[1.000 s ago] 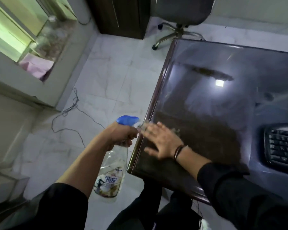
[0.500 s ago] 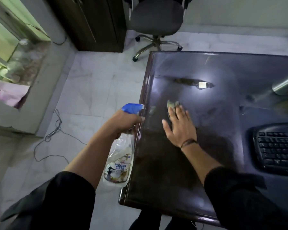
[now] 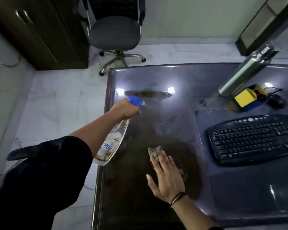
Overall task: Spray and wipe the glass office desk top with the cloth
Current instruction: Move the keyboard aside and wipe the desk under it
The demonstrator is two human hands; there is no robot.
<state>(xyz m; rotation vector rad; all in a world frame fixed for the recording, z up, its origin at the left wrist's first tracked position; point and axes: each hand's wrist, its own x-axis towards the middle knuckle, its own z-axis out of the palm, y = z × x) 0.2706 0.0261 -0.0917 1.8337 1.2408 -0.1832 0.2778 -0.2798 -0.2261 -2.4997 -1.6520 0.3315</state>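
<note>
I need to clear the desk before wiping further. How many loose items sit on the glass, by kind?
Keyboard: 1
Steel bottle: 1
Mouse: 1
Yellow-and-blue holder: 1
Cloth: 1
Total: 5

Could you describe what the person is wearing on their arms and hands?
Both arms have black sleeves pushed up, leaving the forearms bare. The left hand is bare, with no glove or jewellery visible. The right hand is also ungloved, with thin dark bracelets around its wrist.

My one view comes from the head camera, looking steeply down and forward over the tabletop (image 3: 181, 77) from its near edge, close above.
</note>
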